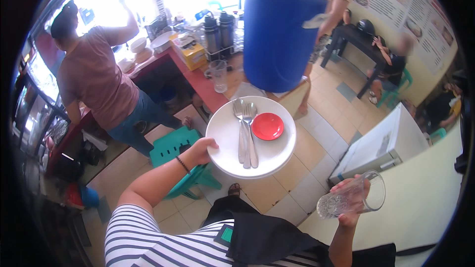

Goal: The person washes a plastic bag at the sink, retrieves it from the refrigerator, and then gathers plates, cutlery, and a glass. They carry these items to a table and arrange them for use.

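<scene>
My left hand (202, 151) grips the rim of a stack of white plates (225, 137), its thumb over the edge. Several forks and spoons (246, 133) lie on the top plate, handles towards me. Beside them on that plate rests a small red saucer (267, 126). Off to the right, my right hand (350, 193) is wrapped around a clear drinking glass (343, 198) with a patterned base. The glass is tilted, its mouth facing right, and nothing shows inside it.
A big blue cooler (280, 37) stands on the counter (202, 81) beyond the plates, near a glass mug (219, 76). A green plastic stool (174, 142) is at my left. A person (100, 66) stands by the left counter. A white refrigerator (378, 141) is at right.
</scene>
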{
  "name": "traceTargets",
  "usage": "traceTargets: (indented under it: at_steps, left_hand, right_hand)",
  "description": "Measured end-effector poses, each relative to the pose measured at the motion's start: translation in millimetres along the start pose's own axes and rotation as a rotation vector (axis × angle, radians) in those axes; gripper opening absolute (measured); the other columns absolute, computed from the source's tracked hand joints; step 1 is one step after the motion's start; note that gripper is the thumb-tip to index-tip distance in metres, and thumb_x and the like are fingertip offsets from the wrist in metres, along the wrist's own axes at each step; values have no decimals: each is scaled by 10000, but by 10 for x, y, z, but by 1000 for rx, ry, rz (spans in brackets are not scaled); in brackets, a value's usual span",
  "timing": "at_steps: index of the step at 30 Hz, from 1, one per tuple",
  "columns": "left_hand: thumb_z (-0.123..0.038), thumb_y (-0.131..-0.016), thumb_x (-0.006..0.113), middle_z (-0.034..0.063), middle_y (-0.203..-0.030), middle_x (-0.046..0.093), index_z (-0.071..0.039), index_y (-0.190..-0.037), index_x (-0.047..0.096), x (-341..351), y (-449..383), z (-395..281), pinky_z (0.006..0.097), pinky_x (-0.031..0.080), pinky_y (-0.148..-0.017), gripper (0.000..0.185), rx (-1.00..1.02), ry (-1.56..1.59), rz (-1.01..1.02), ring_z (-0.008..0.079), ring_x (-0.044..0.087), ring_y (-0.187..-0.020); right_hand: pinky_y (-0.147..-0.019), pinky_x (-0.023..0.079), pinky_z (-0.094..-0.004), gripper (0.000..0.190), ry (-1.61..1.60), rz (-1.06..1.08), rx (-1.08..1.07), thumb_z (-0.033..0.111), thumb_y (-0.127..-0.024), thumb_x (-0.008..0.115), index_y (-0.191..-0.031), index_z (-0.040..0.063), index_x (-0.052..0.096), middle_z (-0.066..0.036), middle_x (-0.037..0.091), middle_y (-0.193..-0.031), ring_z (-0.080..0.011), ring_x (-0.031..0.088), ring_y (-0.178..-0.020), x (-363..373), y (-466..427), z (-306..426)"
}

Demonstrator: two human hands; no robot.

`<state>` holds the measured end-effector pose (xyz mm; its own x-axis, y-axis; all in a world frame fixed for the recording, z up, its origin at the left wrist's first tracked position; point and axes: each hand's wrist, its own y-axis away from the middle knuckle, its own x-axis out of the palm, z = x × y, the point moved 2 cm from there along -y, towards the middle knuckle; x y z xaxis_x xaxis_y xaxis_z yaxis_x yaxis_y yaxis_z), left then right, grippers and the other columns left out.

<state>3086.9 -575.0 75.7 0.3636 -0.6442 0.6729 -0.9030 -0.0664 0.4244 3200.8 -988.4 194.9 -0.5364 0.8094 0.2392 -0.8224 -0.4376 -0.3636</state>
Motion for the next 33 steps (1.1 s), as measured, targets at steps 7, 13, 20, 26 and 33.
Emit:
traceTargets:
  at_steps: [7, 13, 20, 26, 33]
  left_hand:
    - [0, -649, 480, 183, -1050, 570, 77, -1137, 457, -1080, -655, -913, 394, 438, -908, 494, -10, -77, -94, 300, 577, -967]
    - [14, -682, 481, 185, -1041, 566, 91, -1120, 469, -1438, -1143, -1014, 390, 440, -901, 446, -63, 16, -80, 301, 571, -971]
    - [12, -650, 485, 193, -1093, 551, 71, -1155, 458, -1466, -1219, -1023, 404, 428, -922, 509, -129, -12, -164, 323, 560, -1001]
    - [0, -675, 481, 195, -1109, 538, 84, -1178, 425, -1374, -1174, -1023, 400, 415, -929, 513, -119, 7, -195, 308, 548, -1023]
    - [-52, -730, 494, 189, -1132, 524, 76, -1176, 417, -1237, -1081, -956, 400, 401, -942, 470, -44, 111, -411, 303, 538, -1037]
  right_hand:
    - [-784, 452, -370, 999, -16, 132, -96, 372, -512, 827, -1280, 98, 249, -130, 456, -1024, -221, 484, -933, 965, -1439, -641]
    - [-794, 446, -372, 1004, 12, 186, -10, 366, -514, 829, -1282, 94, 242, -129, 448, -1032, -221, 476, -941, 1526, -2083, -1027]
    - [-830, 434, -381, 964, 1, 247, 116, 344, -524, 836, -1255, 87, 263, -126, 450, -1044, -222, 482, -965, 1673, -2227, -1517]
    - [-841, 425, -356, 911, 97, 265, 202, 309, -546, 836, -1245, 92, 292, -97, 448, -1061, -205, 484, -965, 1442, -2112, -2108]
    - [-815, 423, -331, 872, 204, 404, 354, 258, -513, 842, -1224, 129, 355, -91, 388, -1264, -190, 479, -961, 1150, -2095, -2675]
